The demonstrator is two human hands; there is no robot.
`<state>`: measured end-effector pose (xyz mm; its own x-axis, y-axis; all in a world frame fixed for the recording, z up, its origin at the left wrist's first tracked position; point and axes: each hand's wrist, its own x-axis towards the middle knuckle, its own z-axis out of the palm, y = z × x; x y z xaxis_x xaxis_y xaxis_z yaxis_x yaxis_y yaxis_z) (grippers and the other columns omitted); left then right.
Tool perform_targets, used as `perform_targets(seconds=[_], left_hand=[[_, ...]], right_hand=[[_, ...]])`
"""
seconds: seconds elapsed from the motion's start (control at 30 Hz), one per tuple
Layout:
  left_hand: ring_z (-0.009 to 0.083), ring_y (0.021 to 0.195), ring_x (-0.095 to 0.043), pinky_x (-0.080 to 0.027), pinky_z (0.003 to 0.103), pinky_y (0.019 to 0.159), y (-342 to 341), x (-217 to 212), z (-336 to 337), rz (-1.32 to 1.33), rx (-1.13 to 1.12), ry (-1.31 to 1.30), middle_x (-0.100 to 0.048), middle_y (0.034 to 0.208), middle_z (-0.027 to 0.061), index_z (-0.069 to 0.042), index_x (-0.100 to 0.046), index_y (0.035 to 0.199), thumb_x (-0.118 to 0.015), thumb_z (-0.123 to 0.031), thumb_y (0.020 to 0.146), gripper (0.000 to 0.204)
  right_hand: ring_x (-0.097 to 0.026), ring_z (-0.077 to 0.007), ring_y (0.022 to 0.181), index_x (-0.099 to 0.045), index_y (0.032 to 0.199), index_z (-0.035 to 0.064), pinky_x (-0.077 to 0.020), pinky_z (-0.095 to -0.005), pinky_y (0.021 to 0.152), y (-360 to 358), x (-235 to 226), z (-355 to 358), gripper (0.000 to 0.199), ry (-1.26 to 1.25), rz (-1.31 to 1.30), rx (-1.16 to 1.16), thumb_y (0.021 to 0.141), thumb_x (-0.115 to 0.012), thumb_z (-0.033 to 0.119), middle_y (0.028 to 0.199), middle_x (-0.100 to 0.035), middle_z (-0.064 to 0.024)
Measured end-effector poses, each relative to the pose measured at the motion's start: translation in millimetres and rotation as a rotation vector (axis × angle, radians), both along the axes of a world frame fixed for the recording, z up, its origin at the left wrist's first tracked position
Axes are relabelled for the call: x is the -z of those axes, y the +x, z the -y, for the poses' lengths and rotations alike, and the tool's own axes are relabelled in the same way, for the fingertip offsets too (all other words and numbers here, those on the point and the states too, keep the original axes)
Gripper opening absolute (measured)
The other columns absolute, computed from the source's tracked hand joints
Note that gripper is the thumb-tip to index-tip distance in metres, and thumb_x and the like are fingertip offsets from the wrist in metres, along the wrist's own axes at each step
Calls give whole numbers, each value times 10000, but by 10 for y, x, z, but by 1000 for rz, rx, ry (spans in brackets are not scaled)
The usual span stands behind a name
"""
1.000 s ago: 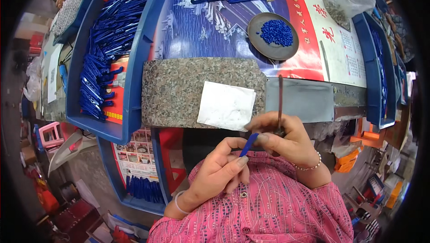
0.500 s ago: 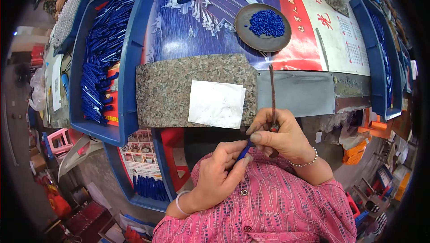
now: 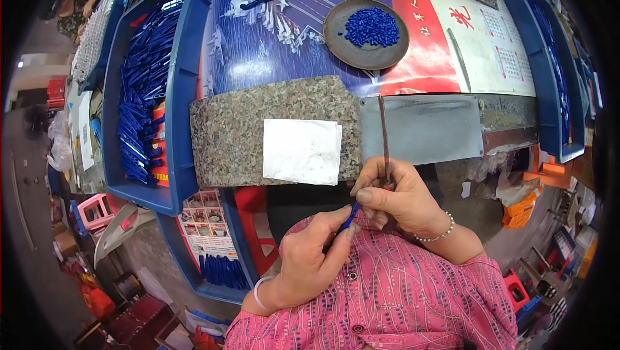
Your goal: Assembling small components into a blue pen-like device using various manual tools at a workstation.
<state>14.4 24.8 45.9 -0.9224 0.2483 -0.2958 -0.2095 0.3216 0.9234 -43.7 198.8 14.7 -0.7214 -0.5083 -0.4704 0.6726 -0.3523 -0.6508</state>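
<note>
Desk (image 3: pixel 420 127) fills the upper frame under a printed sheet, with a long blue bin (image 3: pixel 177 117) of loose pens (image 3: pixel 139 124) at the left and another bin (image 3: pixel 549 72) at the right edge. A granite slab (image 3: pixel 232 137) sits in the middle, white paper (image 3: pixel 301 150) on it. Above, a round dish (image 3: pixel 342 40) holds small blue caps (image 3: pixel 371 26), still a good heap, so much of the work looks left. Low centre, the right hand (image 3: pixel 403 198) is clenched on a thin rod (image 3: pixel 383 137) pointing up the frame; the left hand (image 3: pixel 313 259) pinches a blue pen part (image 3: pixel 351 216) against it, the two not yet clearly joined
</note>
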Motion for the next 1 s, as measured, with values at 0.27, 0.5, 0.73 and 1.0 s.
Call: perform_targets(seconds=[0.27,0.5,0.73,1.0], left_hand=[[68,522,-540,-426,169,449,-102,-103,-38,336,-104,272,-640,824,142,74,-443,1087,-459,-5,894,209],[80,461,-515,-400,167,434,-151,-67,27,568,-165,568,-624,811,144,55,-434,1089,-430,-51,905,213],[72,466,-510,-408,162,462,-136,-12,55,613,-147,658,-620,829,123,47,-425,1105,-419,-66,914,222],[76,504,-516,-416,168,480,-97,10,2,517,-115,555,-608,829,130,44,-410,1111,-404,-62,921,217]], right_hand=[[-480,-70,444,-529,857,12,-378,-185,391,12,18,-11,157,-22,53,-5,842,-633,128,623,-543,-39],[-471,-71,437,-528,857,18,-369,-186,390,8,20,-9,168,-31,70,-20,851,-626,154,612,-540,-38],[-460,-75,430,-525,853,23,-356,-195,384,10,20,-7,179,-60,105,-24,847,-631,168,605,-534,-38],[-469,-71,443,-544,861,19,-366,-191,393,23,41,-9,162,-58,119,-11,845,-629,156,609,-536,-34]])
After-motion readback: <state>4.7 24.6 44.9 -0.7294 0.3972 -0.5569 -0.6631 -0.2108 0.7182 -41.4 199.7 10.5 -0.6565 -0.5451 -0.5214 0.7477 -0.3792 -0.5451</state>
